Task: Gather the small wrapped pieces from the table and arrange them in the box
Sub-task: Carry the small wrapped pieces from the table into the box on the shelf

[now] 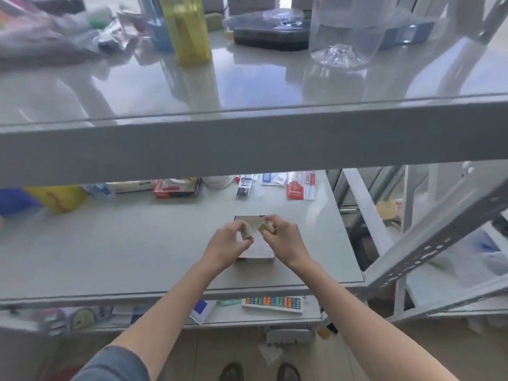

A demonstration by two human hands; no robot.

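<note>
A small brown box stands on the grey middle shelf, partly hidden behind both hands. My left hand pinches a small tan wrapped piece just above the box. My right hand pinches another wrapped piece, yellowish, over the box's far side. The two pieces are close together but apart. The inside of the box is hidden.
Packets and cartons line the shelf's back edge, with a yellow bag at left. An upper shelf juts out above with bottles. A colourful bead tray lies on the lower shelf. Metal frame struts stand at right.
</note>
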